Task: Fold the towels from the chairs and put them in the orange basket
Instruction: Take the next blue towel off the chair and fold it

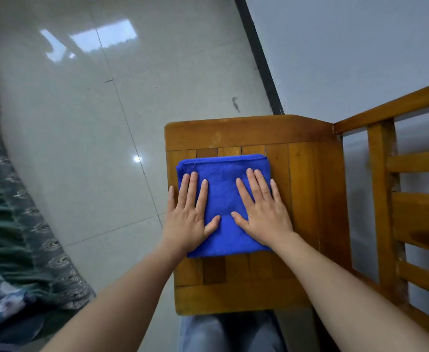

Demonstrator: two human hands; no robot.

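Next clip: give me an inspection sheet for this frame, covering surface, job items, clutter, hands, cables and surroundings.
Surface: wooden chair seat, slatted, worn.
Job's things: blue towel folded into a rectangle, flat on the seat; orange basket not in view.
Clutter: nothing seen.
Hands: left hand and right hand both flat, fingers spread, pressing the towel.
Cables: nothing seen.
Surroundings: glossy tiled floor, grey wall, chair backrest at right, patterned fabric at left.

Folded blue towel (223,199) flat on the wooden chair (304,179) seat

Bright blue, plush, folded into a neat near-square of several layers, fold edge at the far side, lying toward the seat's left half; the left hand (191,219) and right hand (261,212) press flat on it, fingers spread
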